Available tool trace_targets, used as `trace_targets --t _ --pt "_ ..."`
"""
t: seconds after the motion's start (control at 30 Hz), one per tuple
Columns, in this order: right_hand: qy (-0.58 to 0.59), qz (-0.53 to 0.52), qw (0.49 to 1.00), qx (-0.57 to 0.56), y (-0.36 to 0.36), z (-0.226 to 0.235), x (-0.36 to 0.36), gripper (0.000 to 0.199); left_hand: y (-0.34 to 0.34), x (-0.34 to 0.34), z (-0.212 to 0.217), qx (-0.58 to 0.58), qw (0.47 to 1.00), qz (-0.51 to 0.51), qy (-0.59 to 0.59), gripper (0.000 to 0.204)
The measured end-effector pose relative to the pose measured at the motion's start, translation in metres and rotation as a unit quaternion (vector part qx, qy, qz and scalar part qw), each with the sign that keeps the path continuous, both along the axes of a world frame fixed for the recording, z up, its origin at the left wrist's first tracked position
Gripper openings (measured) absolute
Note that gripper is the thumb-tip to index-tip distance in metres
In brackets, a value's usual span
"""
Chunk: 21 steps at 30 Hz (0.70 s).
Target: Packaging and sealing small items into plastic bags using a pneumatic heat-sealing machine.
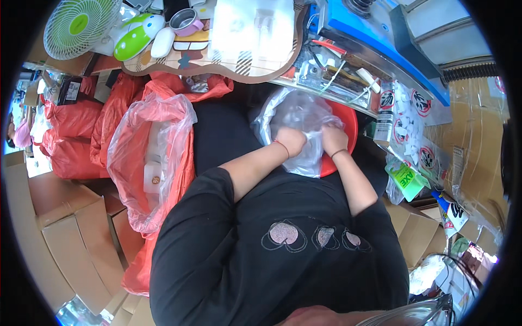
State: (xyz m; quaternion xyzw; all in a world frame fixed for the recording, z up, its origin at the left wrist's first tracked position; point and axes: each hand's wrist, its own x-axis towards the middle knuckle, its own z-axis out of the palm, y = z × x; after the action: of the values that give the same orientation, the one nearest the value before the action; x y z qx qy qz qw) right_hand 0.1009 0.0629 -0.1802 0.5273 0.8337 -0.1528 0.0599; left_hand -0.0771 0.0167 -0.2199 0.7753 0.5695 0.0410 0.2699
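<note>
A red tub [350, 122] sits between my knees under the table edge. Inside it and hanging over its near rim is a clear plastic bag [304, 163]. My left hand [292, 141] is closed in a fist on the plastic at the left, a thin red string round its wrist. Beside it my right hand [334, 139] is closed on the same bag, near the tub's right wall. The two fists are a short way apart, backs upward. Whatever the bag holds at its bottom I cannot make out.
Left of me stands an open red bag with a clear liner [187, 117], pale pieces inside. Cardboard boxes [81, 239] and full red sacks [76, 119] lie beyond. On the table are a green fan [79, 24], a pink cup [185, 23] and a blue machine [370, 32].
</note>
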Motion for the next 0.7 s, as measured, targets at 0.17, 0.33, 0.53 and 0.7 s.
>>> trace_targets --t 0.17,0.33,0.53,0.7 --pt "-0.074 -0.063 0.994 -0.043 -0.006 -0.054 0.016 0.021 -0.014 -0.020 -0.006 0.014 0.991 -0.112 -0.067 0.026" --pt "0.143 0.018 0.989 0.016 -0.040 -0.027 -0.024 0.016 -0.012 -0.039 -0.056 -0.269 0.739 0.096 -0.610 0.023" --pt "0.202 0.118 0.966 0.108 -0.067 -0.032 -0.058 0.012 -0.025 -0.041 -0.064 0.042 0.924 -0.017 -0.380 0.022" --pt "0.200 0.131 0.968 0.079 -0.074 -0.040 -0.074 0.012 -0.028 -0.052 -0.065 -0.047 0.967 -0.064 -0.243 0.013"
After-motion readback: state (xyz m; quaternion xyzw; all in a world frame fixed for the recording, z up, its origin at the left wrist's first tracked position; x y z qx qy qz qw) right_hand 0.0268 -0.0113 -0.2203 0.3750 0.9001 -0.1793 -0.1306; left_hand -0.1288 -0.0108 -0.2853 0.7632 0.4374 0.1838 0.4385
